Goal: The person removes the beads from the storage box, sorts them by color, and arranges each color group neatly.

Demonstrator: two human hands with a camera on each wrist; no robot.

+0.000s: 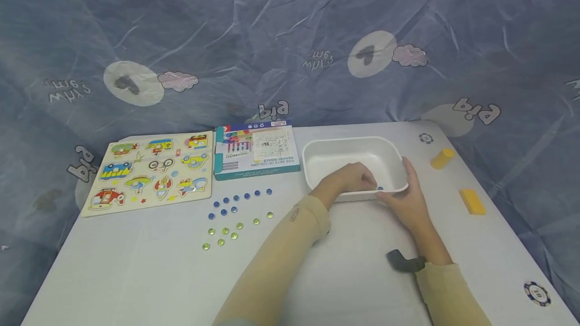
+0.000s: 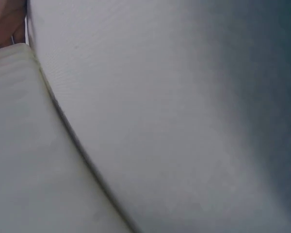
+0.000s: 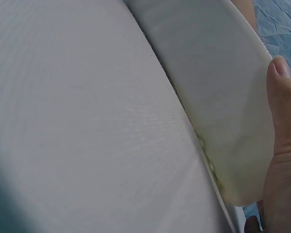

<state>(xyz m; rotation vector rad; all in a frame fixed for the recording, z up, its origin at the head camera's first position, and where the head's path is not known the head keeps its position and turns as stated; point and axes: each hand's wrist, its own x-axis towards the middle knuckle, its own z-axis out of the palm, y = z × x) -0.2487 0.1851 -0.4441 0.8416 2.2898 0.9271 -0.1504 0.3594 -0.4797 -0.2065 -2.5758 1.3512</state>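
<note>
A white plastic basin [image 1: 312, 152] stands right of the table's middle. My right hand [image 1: 409, 205] grips its near right corner, thumb at the front rim and fingers along the right side. In the right wrist view, the thumb [image 3: 283, 107] lies against the basin wall [image 3: 223, 73]. My left hand [image 1: 351, 179] reaches over the front rim into the basin with bent fingers. A small blue glass bead [image 1: 380, 188] shows right beside its fingertips; whether they pinch it is hidden. To the left lie several blue beads [image 1: 236, 198] and several green beads [image 1: 239, 226] in loose rows.
A wooden vehicle puzzle board [image 1: 156, 195] lies at the back left, beside a flat toy box [image 1: 258, 150] that borders the basin. A yellow cylinder [image 1: 442, 158] and a yellow block [image 1: 472, 201] sit right of the basin. A patterned cloth [image 1: 290, 39] hangs behind the table.
</note>
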